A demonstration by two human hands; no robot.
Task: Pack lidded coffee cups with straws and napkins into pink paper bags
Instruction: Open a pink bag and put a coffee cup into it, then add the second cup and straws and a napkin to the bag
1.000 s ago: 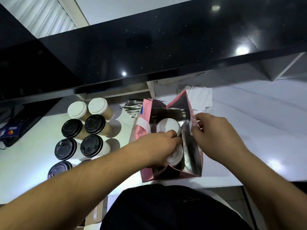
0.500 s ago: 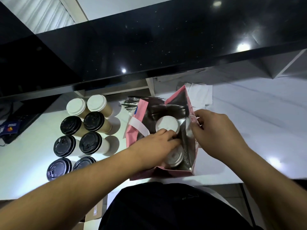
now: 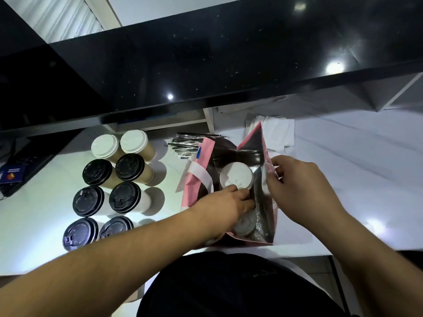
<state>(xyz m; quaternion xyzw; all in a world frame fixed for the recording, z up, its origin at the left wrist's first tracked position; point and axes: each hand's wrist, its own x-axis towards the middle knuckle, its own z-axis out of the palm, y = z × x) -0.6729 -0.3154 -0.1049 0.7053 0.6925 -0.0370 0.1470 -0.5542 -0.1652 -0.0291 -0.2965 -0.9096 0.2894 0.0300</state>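
Left hand is down inside the pink bag, fingers curled over the near white-lidded cup. Right hand fingers pinch the bag's right rim.

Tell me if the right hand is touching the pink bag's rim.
Touching. The head view shows the right hand with its fingers pinching the right rim of the pink bag, holding it open.

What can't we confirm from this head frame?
- Near cup in the pink bag: mostly hidden by the left hand; grip unclear.
- Bag bottom: hidden by its walls and the cups.
- Right hand fingertips: behind the bag's edge.
- Front black-lidded cups: partly behind the forearm.
- Straws: too small to count.
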